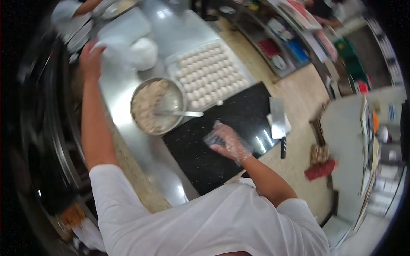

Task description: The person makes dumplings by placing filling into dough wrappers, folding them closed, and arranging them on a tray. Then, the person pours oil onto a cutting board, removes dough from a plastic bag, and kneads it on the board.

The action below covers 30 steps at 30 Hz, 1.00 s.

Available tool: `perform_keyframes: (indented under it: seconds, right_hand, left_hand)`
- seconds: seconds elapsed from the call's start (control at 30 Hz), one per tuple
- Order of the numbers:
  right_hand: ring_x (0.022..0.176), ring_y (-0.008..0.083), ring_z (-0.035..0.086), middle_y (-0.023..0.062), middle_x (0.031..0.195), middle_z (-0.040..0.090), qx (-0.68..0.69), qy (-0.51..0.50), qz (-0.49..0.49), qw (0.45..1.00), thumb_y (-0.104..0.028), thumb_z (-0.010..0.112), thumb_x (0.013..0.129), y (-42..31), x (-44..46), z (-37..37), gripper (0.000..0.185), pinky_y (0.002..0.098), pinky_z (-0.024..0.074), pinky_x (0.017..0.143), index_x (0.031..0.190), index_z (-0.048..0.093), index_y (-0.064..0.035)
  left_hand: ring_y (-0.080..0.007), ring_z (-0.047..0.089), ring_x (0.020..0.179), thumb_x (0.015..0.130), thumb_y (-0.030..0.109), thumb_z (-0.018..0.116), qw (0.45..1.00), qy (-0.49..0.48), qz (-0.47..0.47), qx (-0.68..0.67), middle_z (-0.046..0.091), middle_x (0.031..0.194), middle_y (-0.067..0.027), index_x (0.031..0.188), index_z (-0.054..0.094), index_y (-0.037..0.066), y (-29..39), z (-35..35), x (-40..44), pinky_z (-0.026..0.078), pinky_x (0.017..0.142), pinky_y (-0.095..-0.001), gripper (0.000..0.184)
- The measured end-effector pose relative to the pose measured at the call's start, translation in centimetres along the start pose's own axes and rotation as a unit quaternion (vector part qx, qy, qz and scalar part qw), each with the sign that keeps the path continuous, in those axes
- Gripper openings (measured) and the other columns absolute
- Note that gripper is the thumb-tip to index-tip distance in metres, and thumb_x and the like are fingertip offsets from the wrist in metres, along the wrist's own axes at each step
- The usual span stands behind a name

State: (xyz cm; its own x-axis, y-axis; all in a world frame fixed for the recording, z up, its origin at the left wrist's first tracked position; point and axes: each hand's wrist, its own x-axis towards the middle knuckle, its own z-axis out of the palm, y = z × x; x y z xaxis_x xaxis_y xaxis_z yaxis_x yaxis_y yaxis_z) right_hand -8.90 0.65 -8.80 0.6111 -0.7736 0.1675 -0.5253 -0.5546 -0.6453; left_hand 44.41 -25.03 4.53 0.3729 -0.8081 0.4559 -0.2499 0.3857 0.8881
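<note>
My left hand (91,60) is stretched out over the far left edge of the steel table, its fingers closed on thin clear plastic (112,50). That plastic reaches toward a white bundle (144,54), and blur hides where it ends. My right hand (229,144) wears a loose clear plastic glove and hovers above the black board (188,155). Its thumb and fingers are apart, with baggy glove film around the fingertips. Left of the board, a steel bowl (183,91) contains a pale minced mixture (147,104). A spoon (188,114) leans out over the bowl's rim.
Rows of small white balls (211,74) fill a tray beyond the board. A cleaver (278,117) lies on a white cloth (288,123) at the board's right edge. A clear plastic tub (128,26) stands farther back. Another person's arm (87,6) shows at the top left.
</note>
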Motion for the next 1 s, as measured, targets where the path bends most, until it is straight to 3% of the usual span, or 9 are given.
perform_keyframes:
  seconds: [0.1, 0.2, 0.27, 0.4, 0.5, 0.67, 0.77, 0.83, 1.0]
  right_hand:
    - [0.121, 0.0359, 0.054, 0.0194, 0.125, 0.059, 0.084, 0.017, 0.079, 0.993, -0.041, 0.068, 0.088, -0.5, 0.9, -0.9, 0.047, 0.0445, 0.0408, 0.106, 0.118, 0.063, -0.0053]
    - [0.11, 0.0305, 0.061, 0.0155, 0.113, 0.063, 0.253, 0.022, 0.16, 0.954, -0.048, 0.059, 0.095, -1.5, 3.1, -2.2, 0.051, 0.0399, 0.0446, 0.099, 0.12, 0.062, -0.0045]
    - [0.109, 0.0308, 0.061, 0.0147, 0.112, 0.064, 0.247, 0.008, 0.138, 0.959, -0.049, 0.058, 0.095, -1.6, 6.0, -3.3, 0.051, 0.0399, 0.0453, 0.098, 0.121, 0.062, -0.0043]
    - [0.11, 0.0319, 0.062, 0.0148, 0.114, 0.065, 0.141, 0.025, 0.07, 0.987, -0.048, 0.065, 0.091, -2.6, 14.7, -4.9, 0.056, 0.0405, 0.0466, 0.097, 0.123, 0.061, -0.0024]
    - [0.112, 0.0324, 0.062, 0.0168, 0.118, 0.064, 0.13, 0.065, 0.015, 0.989, -0.04, 0.069, 0.09, -7.4, 22.6, -6.8, 0.054, 0.042, 0.047, 0.097, 0.125, 0.059, -0.001]
    - [0.115, 0.0327, 0.061, 0.0186, 0.127, 0.062, 0.217, 0.178, -0.139, 0.95, -0.032, 0.07, 0.09, -11.7, 33.3, -7.3, 0.049, 0.0423, 0.0472, 0.099, 0.126, 0.059, -0.002]
    - [0.109, 0.0311, 0.063, 0.0169, 0.117, 0.066, 0.038, 0.123, -0.113, 0.985, -0.029, 0.071, 0.088, -12.3, 35.1, -6.3, 0.044, 0.0414, 0.0488, 0.097, 0.122, 0.062, -0.0017]
    - [0.101, 0.026, 0.065, 0.0137, 0.105, 0.069, -0.008, 0.039, -0.062, 0.997, -0.018, 0.071, 0.088, -10.1, 35.5, -5.7, 0.03, 0.0388, 0.0523, 0.092, 0.113, 0.065, -0.0014]
    - [0.097, 0.0182, 0.066, 0.0065, 0.102, 0.069, 0.153, 0.158, 0.018, 0.975, -0.009, 0.074, 0.086, -11.2, 31.5, -9.6, 0.02, 0.0346, 0.0566, 0.085, 0.104, 0.065, -0.0045]
  left_hand:
    - [-0.009, 0.058, 0.085, 0.086, 0.004, 0.066, 0.95, -0.021, 0.222, 0.217, 0.067, 0.1, -0.0009, 0.101, 0.065, 0.003, 4.7, 1.5, -1.7, 0.047, 0.078, -0.0238, 0.015]
    - [-0.0122, 0.06, 0.086, 0.088, 0.0, 0.063, 0.97, -0.025, 0.178, 0.162, 0.065, 0.103, -0.0035, 0.091, 0.056, 0.006, 6.2, 4.1, -3.6, 0.048, 0.078, -0.0252, 0.01]
    - [-0.0176, 0.065, 0.089, 0.089, -0.004, 0.06, 0.968, -0.041, 0.039, -0.245, 0.063, 0.108, -0.0079, 0.089, 0.046, 0.009, 6.2, 5.5, -4.4, 0.052, 0.078, -0.0291, 0.018]
    - [-0.0278, 0.069, 0.1, 0.083, -0.015, 0.046, 0.921, -0.081, -0.051, -0.377, 0.057, 0.112, -0.013, 0.095, 0.044, 0.007, 6.6, 7.0, -5.4, 0.057, 0.087, -0.0371, 0.025]
    - [-0.0338, 0.066, 0.11, 0.082, -0.017, 0.039, 0.926, -0.108, -0.061, -0.356, 0.057, 0.118, -0.0119, 0.098, 0.045, 0.008, 5.8, 7.4, -5.7, 0.053, 0.099, -0.0413, 0.031]
    - [-0.0129, 0.059, 0.099, 0.091, 0.0, 0.066, 0.964, -0.163, 0.044, -0.204, 0.061, 0.111, -0.0076, 0.104, 0.054, 0.005, 6.8, 6.5, -6.5, 0.052, 0.086, -0.027, 0.019]
    - [-0.0134, 0.059, 0.102, 0.091, 0.001, 0.067, 0.971, -0.161, 0.045, -0.17, 0.062, 0.109, -0.0078, 0.104, 0.053, 0.005, 8.1, 6.0, -8.3, 0.051, 0.087, -0.0268, 0.019]
    - [-0.0145, 0.059, 0.102, 0.093, 0.0, 0.064, 0.958, -0.171, 0.064, -0.22, 0.061, 0.111, -0.0076, 0.103, 0.053, 0.007, 6.4, 4.5, -9.0, 0.052, 0.09, -0.0293, 0.017]
    - [-0.0194, 0.062, 0.108, 0.091, -0.006, 0.06, 0.874, -0.11, -0.027, -0.473, 0.059, 0.119, -0.0097, 0.103, 0.053, 0.009, 5.8, 2.0, -13.3, 0.055, 0.095, -0.0362, 0.021]
